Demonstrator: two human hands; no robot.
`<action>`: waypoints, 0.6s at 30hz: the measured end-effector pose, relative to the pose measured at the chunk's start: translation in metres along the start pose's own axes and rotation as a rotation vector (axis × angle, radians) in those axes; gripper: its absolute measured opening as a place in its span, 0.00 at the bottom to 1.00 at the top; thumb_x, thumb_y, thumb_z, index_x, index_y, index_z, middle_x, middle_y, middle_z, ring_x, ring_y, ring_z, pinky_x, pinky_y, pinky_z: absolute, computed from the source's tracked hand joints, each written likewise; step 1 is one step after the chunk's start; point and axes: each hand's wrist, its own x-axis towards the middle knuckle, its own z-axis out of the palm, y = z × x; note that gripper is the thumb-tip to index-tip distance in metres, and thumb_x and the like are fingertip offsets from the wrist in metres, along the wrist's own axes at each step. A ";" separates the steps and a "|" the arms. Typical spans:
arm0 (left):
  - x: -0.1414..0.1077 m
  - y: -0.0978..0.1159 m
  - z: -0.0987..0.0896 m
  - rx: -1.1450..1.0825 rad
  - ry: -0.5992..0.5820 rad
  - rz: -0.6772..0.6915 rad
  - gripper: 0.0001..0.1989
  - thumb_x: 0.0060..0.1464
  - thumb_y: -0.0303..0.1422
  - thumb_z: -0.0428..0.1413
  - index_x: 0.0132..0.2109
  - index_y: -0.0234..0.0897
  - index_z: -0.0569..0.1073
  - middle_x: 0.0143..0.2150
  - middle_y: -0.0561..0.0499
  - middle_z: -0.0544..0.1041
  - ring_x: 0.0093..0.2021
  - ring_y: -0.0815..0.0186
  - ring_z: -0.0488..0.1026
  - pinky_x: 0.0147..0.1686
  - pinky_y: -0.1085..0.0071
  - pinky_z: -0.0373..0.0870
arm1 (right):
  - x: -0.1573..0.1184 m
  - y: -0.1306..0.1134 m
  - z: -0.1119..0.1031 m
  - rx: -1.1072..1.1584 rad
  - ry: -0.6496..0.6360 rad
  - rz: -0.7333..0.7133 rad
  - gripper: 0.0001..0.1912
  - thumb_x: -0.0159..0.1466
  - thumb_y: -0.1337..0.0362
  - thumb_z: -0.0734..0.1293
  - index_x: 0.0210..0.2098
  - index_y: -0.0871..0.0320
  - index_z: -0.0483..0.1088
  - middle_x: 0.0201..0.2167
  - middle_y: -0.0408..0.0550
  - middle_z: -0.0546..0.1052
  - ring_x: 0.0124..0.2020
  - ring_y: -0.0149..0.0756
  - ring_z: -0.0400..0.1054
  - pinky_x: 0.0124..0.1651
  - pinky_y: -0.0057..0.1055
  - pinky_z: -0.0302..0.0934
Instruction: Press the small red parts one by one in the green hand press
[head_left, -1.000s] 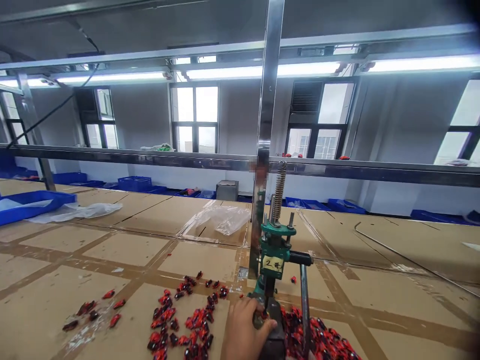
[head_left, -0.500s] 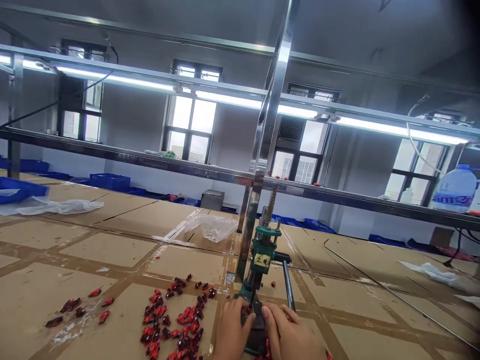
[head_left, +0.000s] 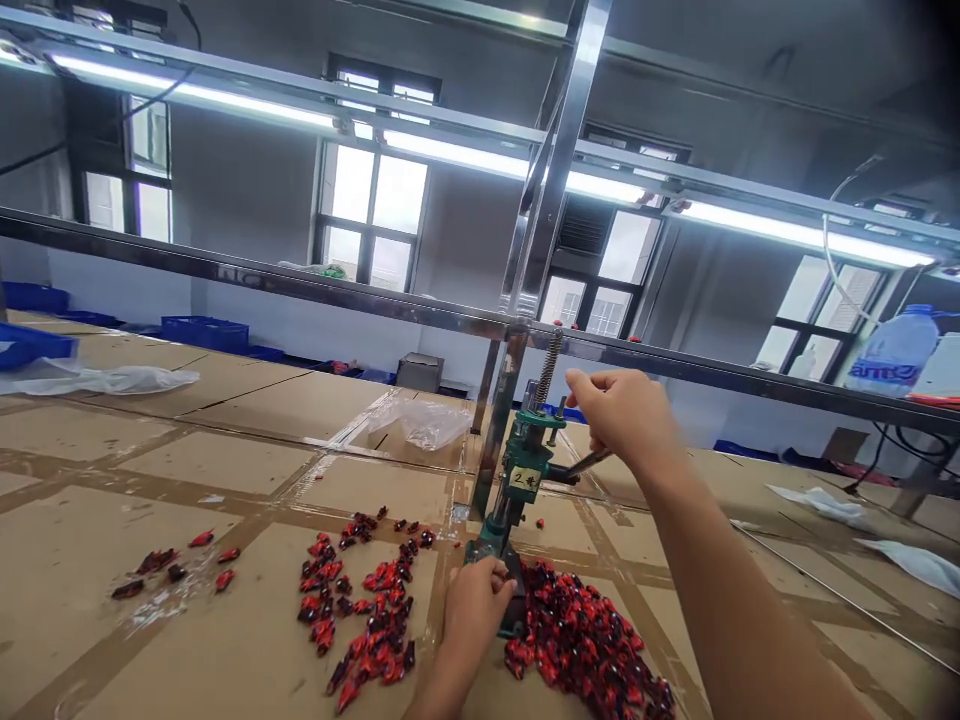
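A small green hand press (head_left: 521, 480) with a "2#" label stands upright on the cardboard-covered table. My right hand (head_left: 622, 415) is raised beside its top, fingers curled round the end of the press lever (head_left: 581, 466), which now points up to the right. Down at the press base, my left hand (head_left: 478, 595) has thumb and fingers pinched together; whatever they hold is hidden. A large pile of small red-and-black pieces (head_left: 585, 635) lies right of the base. Looser red-and-black pieces (head_left: 382, 630) are spread to the left of my left hand.
A metal post (head_left: 499, 420) rises right behind the press, joined to a shelf rail (head_left: 375, 312). Several stray pieces (head_left: 176, 570) lie far left. Clear plastic film (head_left: 424, 425) rests behind. A thin rod (head_left: 832, 590) lies at right; a large water bottle (head_left: 892, 350) stands on the shelf.
My right hand has left the press base and gone up to the lever, which has swung from hanging down to pointing upward. My left hand stays at the base. The view has tilted down.
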 end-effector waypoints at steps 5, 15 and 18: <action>0.004 0.002 -0.011 0.083 -0.034 0.068 0.11 0.60 0.42 0.58 0.47 0.47 0.79 0.39 0.55 0.83 0.44 0.62 0.77 0.45 0.68 0.60 | 0.016 0.005 -0.002 0.058 0.048 -0.060 0.25 0.64 0.47 0.59 0.24 0.57 0.74 0.10 0.43 0.66 0.16 0.33 0.69 0.27 0.32 0.61; 0.065 -0.079 -0.082 0.569 -0.076 -0.017 0.12 0.54 0.31 0.59 0.47 0.41 0.80 0.47 0.43 0.81 0.52 0.51 0.74 0.51 0.62 0.61 | 0.032 0.012 0.001 0.095 0.106 -0.185 0.26 0.64 0.50 0.57 0.14 0.57 0.59 0.14 0.45 0.63 0.15 0.30 0.51 0.19 0.32 0.46; 0.069 -0.080 -0.080 0.561 -0.104 0.004 0.10 0.55 0.29 0.57 0.42 0.42 0.81 0.45 0.45 0.82 0.51 0.53 0.75 0.53 0.62 0.62 | 0.043 0.013 0.001 0.073 0.134 -0.248 0.22 0.64 0.51 0.58 0.18 0.56 0.60 0.17 0.46 0.64 0.17 0.31 0.47 0.19 0.33 0.43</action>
